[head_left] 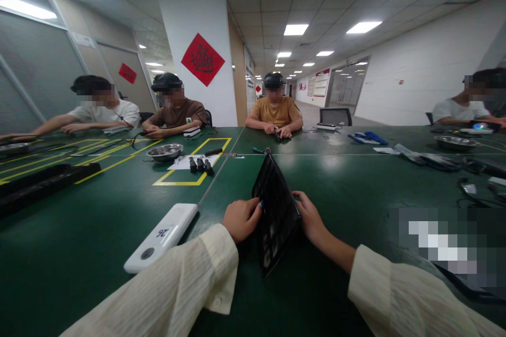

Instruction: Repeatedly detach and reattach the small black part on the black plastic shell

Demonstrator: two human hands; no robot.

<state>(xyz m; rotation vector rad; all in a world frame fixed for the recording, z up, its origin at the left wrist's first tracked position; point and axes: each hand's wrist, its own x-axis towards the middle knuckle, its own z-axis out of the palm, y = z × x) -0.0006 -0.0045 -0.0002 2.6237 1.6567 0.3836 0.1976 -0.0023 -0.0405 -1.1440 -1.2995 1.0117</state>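
Note:
A thin, black, tray-like panel (275, 210) with shallow recesses on its face stands steeply tilted between my hands, above the green table. My left hand (242, 218) is closed at its left side, thumb against the face. A small blue bit shows by that thumb; I cannot make out what it is. Fingers of my right hand (310, 218) are wrapped round the right edge, partly hidden behind the panel. To the left of my left hand lies a white oblong device (162, 239) marked 26.
Beyond the panel are a metal bowl (165, 151), several small black parts (201, 165) on white paper, and a green-handled tool (259, 150). Blue-and-white gloves (367, 138) and cables lie to the right. Several people sit round the green table (340, 179). A long black tray (43, 184) is left.

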